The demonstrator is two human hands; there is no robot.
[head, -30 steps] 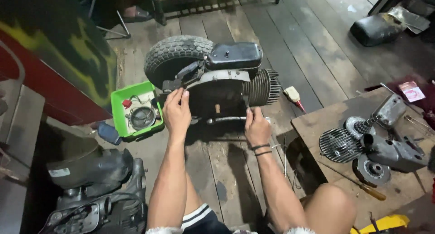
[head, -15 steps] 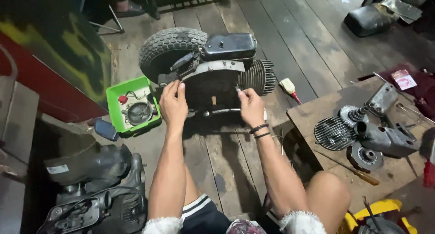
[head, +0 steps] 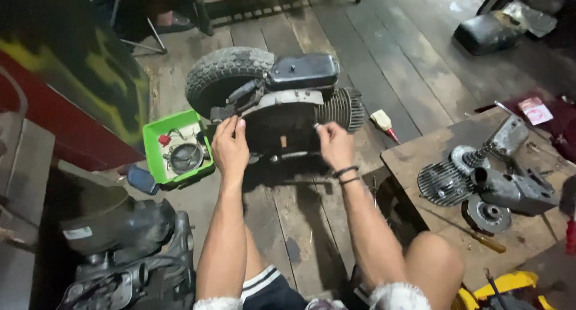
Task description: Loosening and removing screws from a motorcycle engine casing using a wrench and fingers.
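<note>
Near the bottom, a dark engine block (head: 120, 244) lies at the person's left knee on the wooden floor (head: 300, 226). The left hand (head: 230, 147) rests its fingertips on the engine assembly (head: 282, 109) and closes on nothing. The right hand (head: 335, 143) pinches something very small at the dark side cover; I cannot tell what. The green tray (head: 157, 160) lies just left of the engine, the tyre (head: 222, 70) behind it.

Bare forearms; dark bands (head: 346, 175) circle the right wrist. White frayed sleeve cuffs (head: 396, 297) show, plus dark shorts (head: 270, 289) with white stripes.
</note>
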